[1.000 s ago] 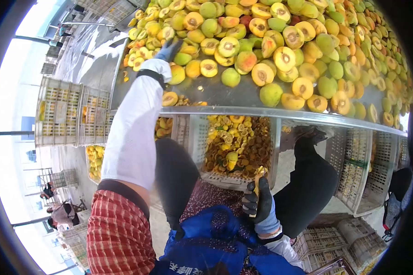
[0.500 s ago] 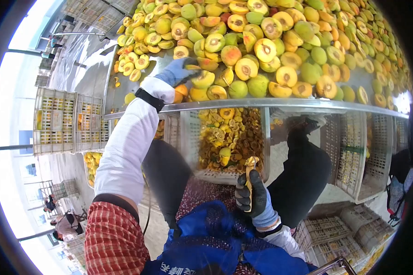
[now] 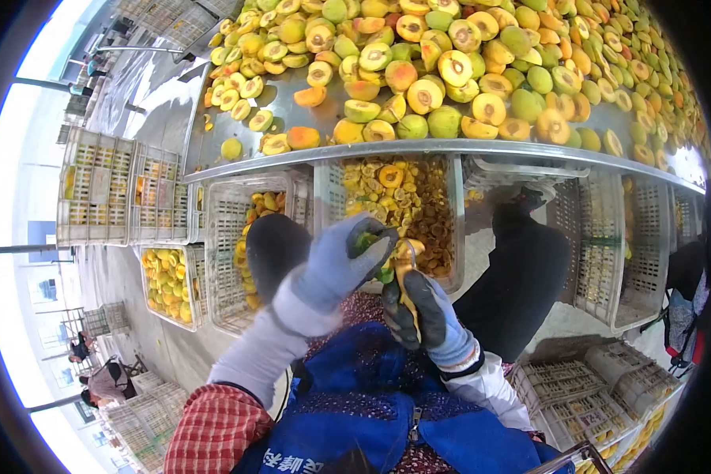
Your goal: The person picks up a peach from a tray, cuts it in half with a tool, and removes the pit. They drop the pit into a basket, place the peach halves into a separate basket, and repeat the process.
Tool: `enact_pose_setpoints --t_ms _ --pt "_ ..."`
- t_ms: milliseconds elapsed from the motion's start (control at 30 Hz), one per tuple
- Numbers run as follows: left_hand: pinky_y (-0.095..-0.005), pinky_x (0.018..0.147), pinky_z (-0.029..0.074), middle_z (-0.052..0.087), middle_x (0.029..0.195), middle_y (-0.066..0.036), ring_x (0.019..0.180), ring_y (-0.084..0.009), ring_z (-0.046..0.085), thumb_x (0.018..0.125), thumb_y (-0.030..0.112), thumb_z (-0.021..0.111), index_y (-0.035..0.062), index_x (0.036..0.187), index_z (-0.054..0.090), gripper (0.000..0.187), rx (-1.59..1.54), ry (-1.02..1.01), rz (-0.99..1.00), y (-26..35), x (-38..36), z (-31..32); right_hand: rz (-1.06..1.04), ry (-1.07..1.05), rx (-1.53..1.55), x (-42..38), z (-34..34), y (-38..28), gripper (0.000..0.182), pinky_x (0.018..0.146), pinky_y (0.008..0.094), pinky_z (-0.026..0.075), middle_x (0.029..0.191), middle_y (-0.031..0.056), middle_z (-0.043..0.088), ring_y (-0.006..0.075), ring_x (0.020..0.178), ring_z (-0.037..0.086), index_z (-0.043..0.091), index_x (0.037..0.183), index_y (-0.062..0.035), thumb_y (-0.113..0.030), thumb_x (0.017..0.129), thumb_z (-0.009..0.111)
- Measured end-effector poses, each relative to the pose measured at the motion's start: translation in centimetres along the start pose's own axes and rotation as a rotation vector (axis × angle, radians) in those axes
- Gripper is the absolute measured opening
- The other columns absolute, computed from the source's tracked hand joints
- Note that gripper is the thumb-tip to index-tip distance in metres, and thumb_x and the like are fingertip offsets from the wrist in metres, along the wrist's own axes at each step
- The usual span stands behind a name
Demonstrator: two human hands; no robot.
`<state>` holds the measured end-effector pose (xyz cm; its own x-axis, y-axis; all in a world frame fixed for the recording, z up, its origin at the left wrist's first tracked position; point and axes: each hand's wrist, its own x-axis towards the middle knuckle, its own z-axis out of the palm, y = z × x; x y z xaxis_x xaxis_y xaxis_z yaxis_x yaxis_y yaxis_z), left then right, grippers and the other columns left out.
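Observation:
My left hand (image 3: 333, 261), in a grey-blue glove, is closed around a greenish peach (image 3: 363, 243), mostly covered by the fingers. Close beside it, my right hand (image 3: 434, 316) wears a dark-palmed glove and grips a pitting knife (image 3: 407, 294) with a yellow-brown handle. The knife's curved, pulp-smeared tip points up next to the peach; whether it touches the flesh is hard to see. Both hands are above my lap, at the near side of a crate (image 3: 457, 229) holding pits and yellow scraps. Halved peaches (image 3: 425, 96) are heaped on the metal table (image 3: 292, 162) beyond.
The metal table's raised edge runs across in front of me. Under it, left of the scrap crate, a plastic crate (image 3: 221, 272) holds peach halves. Crates of fruit (image 3: 95, 189) are stacked at left, and more crates (image 3: 577, 387) stand at lower right. People (image 3: 107, 383) are at far left.
My left hand has come back from the heap on the table to my right hand, now holding a peach. The right hand with the knife has shifted slightly left.

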<state>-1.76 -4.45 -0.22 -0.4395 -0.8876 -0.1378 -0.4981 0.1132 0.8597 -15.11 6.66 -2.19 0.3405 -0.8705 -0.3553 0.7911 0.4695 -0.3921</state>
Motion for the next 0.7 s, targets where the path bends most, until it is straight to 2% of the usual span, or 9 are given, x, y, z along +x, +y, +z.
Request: enact_pose_setpoints --t_ms 133,200,267,333,400,467,533,567,700 --pt "-0.0258 0.066 0.046 0.064 0.083 -0.004 0.078 -0.0106 0.059 0.076 0.005 0.064 0.0008 0.090 0.060 0.015 0.444 0.104 0.043 -0.2 -2.2 -0.4 0.238 0.114 0.059 0.4 0.3 1.4 0.038 0.031 0.0205 0.028 0.055 -0.0015 0.042 0.0081 0.037 0.036 0.050 0.086 -0.0088 -0.045 0.092 0.043" --pt "-0.0312 0.063 0.048 0.063 0.080 -0.008 0.068 -0.0226 0.061 0.074 0.020 0.069 0.0087 0.087 0.063 0.018 0.415 0.253 0.165 -1.0 -2.7 -0.9 0.145 0.131 -0.132 0.8 0.1 2.4 0.039 0.031 0.0207 0.029 0.055 -0.0019 0.041 0.0084 0.037 0.036 0.051 0.087 -0.0095 -0.048 0.091 0.042" --pt "-0.0280 0.073 0.048 0.061 0.086 -0.011 0.078 -0.0174 0.059 0.075 -0.002 0.056 -0.0040 0.092 0.056 0.017 -0.224 0.296 0.141 -0.7 -3.7 -1.2 -0.155 0.365 -0.154 2.1 -1.2 3.8 0.041 0.032 0.0198 0.030 0.056 -0.0023 0.042 0.0083 0.038 0.038 0.051 0.088 -0.0104 -0.050 0.090 0.042" --pt "-0.0306 0.080 0.046 0.059 0.094 -0.014 0.087 -0.0212 0.058 0.074 -0.003 0.054 -0.0040 0.100 0.053 0.026 -0.234 0.209 0.262 0.9 -4.8 -2.2 -0.239 0.279 -0.312 1.6 -2.2 3.3 0.042 0.032 0.0194 0.031 0.059 -0.0013 0.048 0.0083 0.039 0.042 0.053 0.092 -0.0100 -0.050 0.090 0.042" --pt "-0.0360 0.087 0.042 0.056 0.103 -0.017 0.098 -0.0275 0.054 0.074 0.002 0.057 -0.0041 0.107 0.049 0.035 0.054 0.163 0.565 1.4 -4.6 -2.3 -0.096 0.190 -0.300 1.5 -2.4 3.6 0.023 0.049 0.0247 0.045 0.074 0.0095 0.058 0.0136 0.059 0.057 0.049 0.106 0.0013 -0.012 0.087 0.048" --pt "-0.0398 0.095 0.036 0.050 0.116 -0.020 0.109 -0.0322 0.048 0.073 0.011 0.064 -0.0035 0.120 0.043 0.054 0.052 0.081 0.626 0.6 -4.9 -1.5 -0.161 0.200 -0.388 -0.2 0.0 3.1 0.028 0.043 0.0230 0.043 0.072 0.0088 0.058 0.0134 0.052 0.056 0.048 0.110 0.0007 -0.013 0.086 0.050" --pt "-0.0392 0.098 0.033 0.046 0.123 -0.019 0.114 -0.0305 0.045 0.075 0.018 0.065 -0.0035 0.128 0.036 0.063 -0.076 0.141 0.588 0.7 -5.5 -0.8 -0.201 0.311 -0.240 -0.5 2.6 0.8 0.032 0.032 0.0192 0.034 0.064 0.0034 0.056 0.0072 0.041 0.048 0.052 0.103 -0.0038 -0.032 0.089 0.053" --pt "-0.0392 0.098 0.033 0.046 0.123 -0.019 0.114 -0.0305 0.045 0.075 0.018 0.065 -0.0035 0.128 0.036 0.063 -0.083 0.138 0.588 0.5 -5.8 -0.4 -0.175 0.331 -0.198 -0.6 2.4 0.4 0.027 0.032 0.0195 0.035 0.062 0.0026 0.055 0.0071 0.040 0.047 0.051 0.103 -0.0022 -0.022 0.087 0.057" --pt "-0.0365 0.100 0.032 0.040 0.130 -0.018 0.118 -0.0266 0.042 0.079 0.010 0.061 -0.0048 0.134 0.025 0.067 -0.544 0.035 0.376 0.4 -7.0 0.5 -0.266 0.251 -0.196 -1.1 1.7 0.4 0.027 0.032 0.0198 0.034 0.059 0.0012 0.051 0.0072 0.038 0.043 0.049 0.105 -0.0023 -0.019 0.086 0.057"
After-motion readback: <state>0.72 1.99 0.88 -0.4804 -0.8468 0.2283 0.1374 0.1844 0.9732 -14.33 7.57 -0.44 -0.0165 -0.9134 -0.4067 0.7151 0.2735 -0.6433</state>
